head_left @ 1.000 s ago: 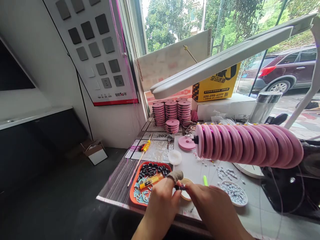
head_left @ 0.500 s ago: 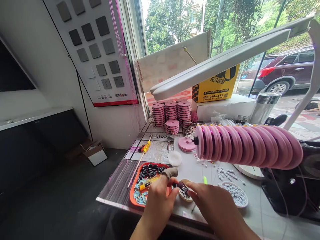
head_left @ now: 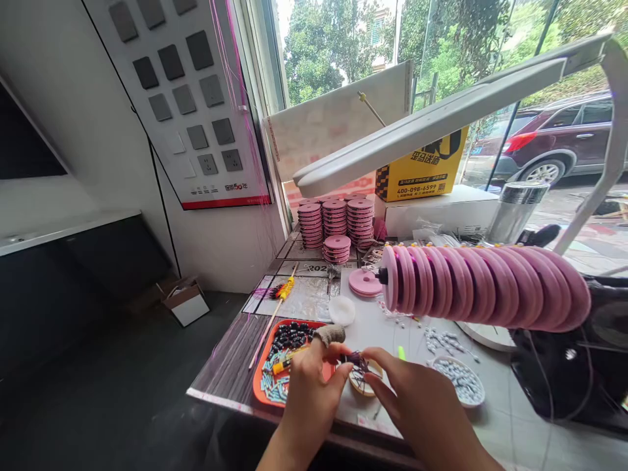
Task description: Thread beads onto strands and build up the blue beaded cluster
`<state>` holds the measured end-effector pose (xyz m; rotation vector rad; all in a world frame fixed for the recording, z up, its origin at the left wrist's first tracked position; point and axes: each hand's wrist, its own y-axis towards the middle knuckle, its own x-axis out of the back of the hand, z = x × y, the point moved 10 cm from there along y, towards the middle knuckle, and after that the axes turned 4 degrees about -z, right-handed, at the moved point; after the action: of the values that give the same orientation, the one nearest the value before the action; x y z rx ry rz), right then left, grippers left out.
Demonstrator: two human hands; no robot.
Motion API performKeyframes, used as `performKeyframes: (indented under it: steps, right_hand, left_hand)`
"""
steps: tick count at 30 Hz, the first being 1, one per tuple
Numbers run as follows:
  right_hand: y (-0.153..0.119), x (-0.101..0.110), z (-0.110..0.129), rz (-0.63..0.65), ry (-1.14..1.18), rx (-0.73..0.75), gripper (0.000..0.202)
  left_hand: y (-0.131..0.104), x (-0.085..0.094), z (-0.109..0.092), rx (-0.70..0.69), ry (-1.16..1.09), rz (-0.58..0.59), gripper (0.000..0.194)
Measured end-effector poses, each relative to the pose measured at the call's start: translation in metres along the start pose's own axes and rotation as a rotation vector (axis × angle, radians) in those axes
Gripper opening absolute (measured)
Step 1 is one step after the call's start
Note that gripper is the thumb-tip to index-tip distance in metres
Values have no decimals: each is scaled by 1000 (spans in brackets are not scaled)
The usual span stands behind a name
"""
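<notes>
My left hand [head_left: 314, 386], with a grey wrap on one finger, pinches a small bundle of dark strands [head_left: 357, 361]. At the bundle's right side, the thumb and fingertips of my right hand [head_left: 417, 392] are pressed together on it. Both hands are above a small round dish [head_left: 364, 386] near the table's front edge. Left of them lies an orange tray [head_left: 259, 386] with black beads [head_left: 293, 337], pale blue tubes and a yellow-handled tool [head_left: 282, 365]. What exactly the strands are is too small to tell.
Pink spools on a machine [head_left: 485, 284] reach in from the right. Stacked pink spools [head_left: 335, 226] stand behind. A white bowl of pale beads [head_left: 478, 399] sits right of my hands. A white lamp [head_left: 426, 131] hangs above; a feathered stick [head_left: 267, 337] lies left.
My right fingertips have come up and closer to my left hand, onto the dark bundle. The view has shifted slightly.
</notes>
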<state>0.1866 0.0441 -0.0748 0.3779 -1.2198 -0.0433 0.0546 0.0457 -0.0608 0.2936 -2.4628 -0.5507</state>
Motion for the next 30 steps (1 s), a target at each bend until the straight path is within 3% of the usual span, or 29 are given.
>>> performKeyframes:
  steps: [6,13,23,30]
  right_hand:
    - [-2,3,-1,-35,-31,7,19]
    - [1,8,2,-50,-42,-11,21]
    - [5,-8,-1,111,6,-33,28]
    - [2,-6,-2,67,33,-27,27]
  left_hand:
    - [4,0,-1,21,-73,27,25]
    - [4,-5,-12,-27,-6,63,23]
    - [4,-3,-9,-67,28,76,28]
    - [5,-7,-5,-10,-50,110,23]
